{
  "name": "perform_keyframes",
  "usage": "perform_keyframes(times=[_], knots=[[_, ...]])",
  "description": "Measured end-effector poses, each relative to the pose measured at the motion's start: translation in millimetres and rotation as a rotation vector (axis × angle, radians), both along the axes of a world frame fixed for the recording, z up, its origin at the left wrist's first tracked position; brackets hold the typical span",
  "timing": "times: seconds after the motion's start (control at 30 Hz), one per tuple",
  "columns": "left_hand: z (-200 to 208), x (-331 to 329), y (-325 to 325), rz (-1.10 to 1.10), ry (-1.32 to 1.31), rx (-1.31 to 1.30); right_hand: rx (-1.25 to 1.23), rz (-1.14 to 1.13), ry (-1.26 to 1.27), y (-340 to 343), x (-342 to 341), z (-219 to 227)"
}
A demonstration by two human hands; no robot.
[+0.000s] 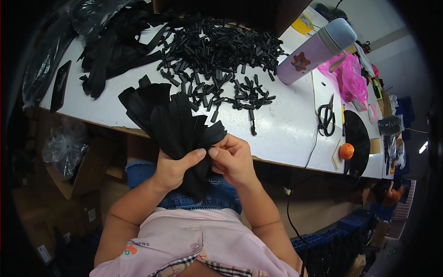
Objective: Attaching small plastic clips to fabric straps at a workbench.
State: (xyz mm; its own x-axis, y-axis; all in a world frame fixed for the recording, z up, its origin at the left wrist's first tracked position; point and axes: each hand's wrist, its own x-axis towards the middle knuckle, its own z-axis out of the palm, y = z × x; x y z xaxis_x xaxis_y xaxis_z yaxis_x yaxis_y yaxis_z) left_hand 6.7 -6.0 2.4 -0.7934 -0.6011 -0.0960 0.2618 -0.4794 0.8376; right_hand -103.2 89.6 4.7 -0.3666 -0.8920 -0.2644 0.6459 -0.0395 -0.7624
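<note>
A thick bundle of black strips, which look like zipper tapes, is held over my lap at the table's front edge. My left hand is closed around its middle, so the strips fan out above and hang down below. With thumb and fingers pinched, my right hand grips a strip at the bundle's right side, close to my left thumb. Its fingertips hide what exactly is between them. Beyond the bundle lies a large heap of small black zipper pulls, with a few loose ones nearer me.
More black strips and a phone lie left on the white table. To the right are a lilac bottle, black scissors, a notebook, an orange ball-like thing and a pink bag.
</note>
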Motion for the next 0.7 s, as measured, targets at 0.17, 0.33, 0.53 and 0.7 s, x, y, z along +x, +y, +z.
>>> perform_keyframes(times=[0.17, 0.33, 0.53, 0.7], knots=[[-1.8, -0.4, 0.2, 0.011, -0.001, -0.072, -0.048, -0.243, 0.396, -0.8, 17.1, -5.9], [-3.4, 2.2, -1.2, 0.024, -0.039, -0.146, -0.083, -0.079, 0.448, 3.0, 12.4, -10.4], [-2.8, 2.2, -4.6, 0.011, -0.080, -0.361, -0.042, -0.018, 0.242, 8.1, 9.9, -10.3], [-7.7, 8.6, -9.3, -0.043, -0.102, -0.227, -0.191, -0.226, 0.822, 1.3, 14.1, -16.9]])
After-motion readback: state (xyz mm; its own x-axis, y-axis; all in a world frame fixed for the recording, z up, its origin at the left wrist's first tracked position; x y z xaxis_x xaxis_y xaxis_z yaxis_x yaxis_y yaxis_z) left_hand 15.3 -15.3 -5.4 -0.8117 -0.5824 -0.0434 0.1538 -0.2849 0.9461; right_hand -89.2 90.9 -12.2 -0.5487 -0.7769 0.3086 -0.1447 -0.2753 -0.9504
